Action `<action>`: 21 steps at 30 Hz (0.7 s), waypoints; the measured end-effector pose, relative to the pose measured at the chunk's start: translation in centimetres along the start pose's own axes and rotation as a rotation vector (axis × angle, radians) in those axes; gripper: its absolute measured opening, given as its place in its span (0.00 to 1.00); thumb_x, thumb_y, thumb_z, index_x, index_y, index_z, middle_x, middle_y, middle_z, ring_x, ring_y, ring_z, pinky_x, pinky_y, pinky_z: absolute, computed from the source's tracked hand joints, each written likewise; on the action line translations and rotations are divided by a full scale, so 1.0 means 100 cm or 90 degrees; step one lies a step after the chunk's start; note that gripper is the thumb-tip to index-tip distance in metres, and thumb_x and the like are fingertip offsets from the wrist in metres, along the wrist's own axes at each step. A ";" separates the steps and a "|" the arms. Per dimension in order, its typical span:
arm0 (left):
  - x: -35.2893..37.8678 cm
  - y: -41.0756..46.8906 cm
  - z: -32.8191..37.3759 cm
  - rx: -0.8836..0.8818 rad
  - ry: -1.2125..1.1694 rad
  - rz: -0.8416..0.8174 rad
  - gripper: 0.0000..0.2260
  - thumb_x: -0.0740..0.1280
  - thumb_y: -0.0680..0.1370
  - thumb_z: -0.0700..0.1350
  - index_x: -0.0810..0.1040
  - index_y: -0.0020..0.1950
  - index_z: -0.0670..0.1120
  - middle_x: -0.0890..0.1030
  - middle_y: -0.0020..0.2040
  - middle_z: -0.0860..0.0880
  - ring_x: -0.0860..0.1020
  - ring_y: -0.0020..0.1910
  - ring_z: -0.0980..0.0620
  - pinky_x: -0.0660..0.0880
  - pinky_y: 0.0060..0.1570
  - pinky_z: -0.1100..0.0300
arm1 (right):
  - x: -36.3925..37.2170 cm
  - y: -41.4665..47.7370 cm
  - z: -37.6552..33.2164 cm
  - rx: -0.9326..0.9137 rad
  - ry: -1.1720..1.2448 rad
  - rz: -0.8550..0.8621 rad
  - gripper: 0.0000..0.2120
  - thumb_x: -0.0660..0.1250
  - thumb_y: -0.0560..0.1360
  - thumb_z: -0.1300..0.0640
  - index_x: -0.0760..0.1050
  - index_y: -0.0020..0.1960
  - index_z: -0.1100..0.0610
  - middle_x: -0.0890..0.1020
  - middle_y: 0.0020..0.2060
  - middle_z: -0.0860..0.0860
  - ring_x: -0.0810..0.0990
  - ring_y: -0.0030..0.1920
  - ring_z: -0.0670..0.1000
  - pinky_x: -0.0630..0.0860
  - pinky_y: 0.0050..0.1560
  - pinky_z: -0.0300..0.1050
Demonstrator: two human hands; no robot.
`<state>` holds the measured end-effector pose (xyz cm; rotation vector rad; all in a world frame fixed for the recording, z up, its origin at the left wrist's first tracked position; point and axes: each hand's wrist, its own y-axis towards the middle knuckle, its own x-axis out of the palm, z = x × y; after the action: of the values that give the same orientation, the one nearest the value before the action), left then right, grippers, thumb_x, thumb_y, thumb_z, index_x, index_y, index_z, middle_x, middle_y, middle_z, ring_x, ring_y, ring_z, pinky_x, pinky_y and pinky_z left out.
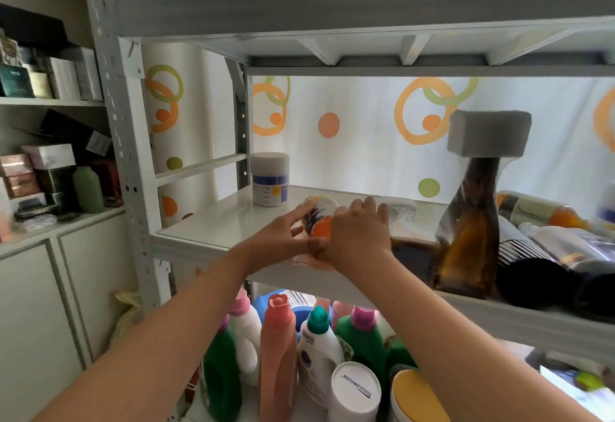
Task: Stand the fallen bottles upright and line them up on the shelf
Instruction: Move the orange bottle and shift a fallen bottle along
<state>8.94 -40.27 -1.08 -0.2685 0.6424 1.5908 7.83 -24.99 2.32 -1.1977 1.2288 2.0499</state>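
Orange-labelled bottle gripped between left hand and right hand.

On the shelf, a jar stands left of fallen bottles.

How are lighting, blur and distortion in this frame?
Head view: the curtain backlights the shelf, darkening the amber bottle and fallen bottles; the lens bows the beams; right edge smears; left hand and right hand on the orange bottle look sharp.
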 end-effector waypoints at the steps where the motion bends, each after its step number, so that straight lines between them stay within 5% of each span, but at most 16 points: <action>1: 0.004 0.001 0.001 0.002 0.007 -0.017 0.40 0.71 0.71 0.52 0.51 0.77 0.56 0.57 0.76 0.52 0.64 0.71 0.51 0.71 0.52 0.70 | -0.002 -0.002 0.004 -0.015 0.001 -0.014 0.25 0.62 0.74 0.43 0.69 0.62 0.60 0.74 0.57 0.57 0.68 0.59 0.56 0.64 0.59 0.51; 7: 0.023 0.007 0.006 0.029 -0.059 0.038 0.35 0.73 0.72 0.48 0.59 0.74 0.57 0.68 0.72 0.51 0.73 0.63 0.51 0.75 0.52 0.64 | -0.011 -0.017 0.025 -0.026 0.019 -0.051 0.17 0.62 0.76 0.56 0.70 0.63 0.60 0.71 0.60 0.58 0.65 0.63 0.57 0.61 0.65 0.54; 11: 0.031 0.008 0.010 0.050 -0.124 0.042 0.31 0.71 0.73 0.45 0.64 0.73 0.54 0.72 0.68 0.51 0.74 0.60 0.53 0.76 0.46 0.70 | -0.009 -0.024 0.033 -0.007 0.048 -0.061 0.16 0.63 0.76 0.55 0.72 0.62 0.59 0.73 0.60 0.57 0.67 0.63 0.56 0.60 0.66 0.55; 17: 0.032 0.004 0.011 0.043 -0.131 0.007 0.29 0.70 0.74 0.45 0.64 0.73 0.53 0.73 0.67 0.52 0.74 0.62 0.50 0.76 0.52 0.65 | -0.013 -0.030 0.036 -0.014 0.053 -0.045 0.16 0.65 0.75 0.52 0.73 0.61 0.56 0.74 0.60 0.55 0.67 0.63 0.55 0.59 0.65 0.53; 21: 0.039 0.002 0.017 0.045 -0.136 0.024 0.29 0.70 0.74 0.43 0.64 0.73 0.51 0.73 0.66 0.52 0.74 0.60 0.53 0.77 0.45 0.70 | -0.013 -0.032 0.040 0.001 0.050 -0.053 0.16 0.66 0.75 0.52 0.73 0.60 0.56 0.75 0.58 0.55 0.69 0.62 0.55 0.61 0.65 0.53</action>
<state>8.59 -36.11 -1.72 -0.0328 0.5397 1.6030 9.09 -19.87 2.80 -1.3168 1.1949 1.9581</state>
